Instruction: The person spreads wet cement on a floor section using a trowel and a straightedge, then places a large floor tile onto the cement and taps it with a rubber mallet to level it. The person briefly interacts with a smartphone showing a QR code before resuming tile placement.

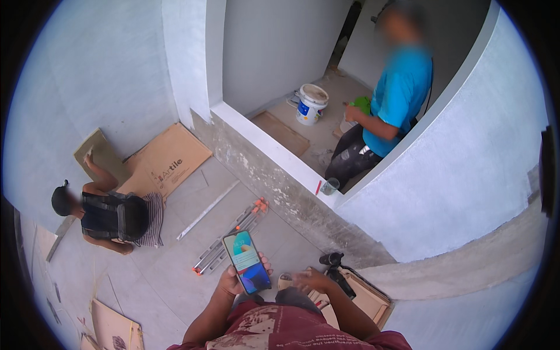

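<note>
The head camera sits on the wearer's own head and looks steeply down and forward, past the maroon shirt at the lower edge, with the left hand and right hand fairly near, below the middle of the view. Farther off, it takes in the grey floor, a crouching person at left and, through the wall opening at upper right, a standing person. Its wide fisheye lens bows the pale right-hand wall toward a round, dark rim that blackens the corners.
</note>
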Demonstrator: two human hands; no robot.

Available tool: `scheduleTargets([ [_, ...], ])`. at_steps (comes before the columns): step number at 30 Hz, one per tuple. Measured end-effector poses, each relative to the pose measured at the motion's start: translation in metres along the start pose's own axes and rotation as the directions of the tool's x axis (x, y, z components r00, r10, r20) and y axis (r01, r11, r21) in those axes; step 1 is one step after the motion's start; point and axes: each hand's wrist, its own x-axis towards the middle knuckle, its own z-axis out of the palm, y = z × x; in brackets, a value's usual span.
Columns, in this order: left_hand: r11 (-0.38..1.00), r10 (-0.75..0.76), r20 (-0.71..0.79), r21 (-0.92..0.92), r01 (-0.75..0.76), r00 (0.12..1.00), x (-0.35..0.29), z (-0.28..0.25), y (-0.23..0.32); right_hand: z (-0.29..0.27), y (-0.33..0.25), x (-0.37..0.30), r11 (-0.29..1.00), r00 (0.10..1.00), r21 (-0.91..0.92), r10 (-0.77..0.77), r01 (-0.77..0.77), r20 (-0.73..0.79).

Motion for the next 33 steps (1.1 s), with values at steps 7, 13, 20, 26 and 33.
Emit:
scheduleTargets([
  [7,1.000,-0.005,0.041,-0.003,0.005,0.999,0.006,0.008,0.004,-0.058,0.277,0.052,0.990,0.966,-0.125,0.023,-0.057,-0.257],
  [13,0.998,-0.050,-0.003,0.049,0.050,0.999,-0.001,-0.006,0.012,-0.042,0.241,0.047,0.874,0.933,-0.400,0.141,-0.275,-0.332],
  [20,0.999,-0.033,-0.022,0.008,0.033,0.999,0.000,-0.009,0.003,-0.018,0.257,0.015,0.816,0.897,-0.406,0.285,-0.412,-0.336],
  [26,0.998,-0.055,-0.010,-0.004,0.055,0.998,0.000,-0.017,0.002,-0.045,0.326,0.037,0.819,0.951,-0.542,0.013,-0.188,-0.309],
  [33,0.999,-0.035,-0.035,-0.001,0.035,0.999,-0.002,-0.017,0.008,-0.019,0.206,0.020,0.917,0.842,0.282,0.378,-0.282,-0.385],
])
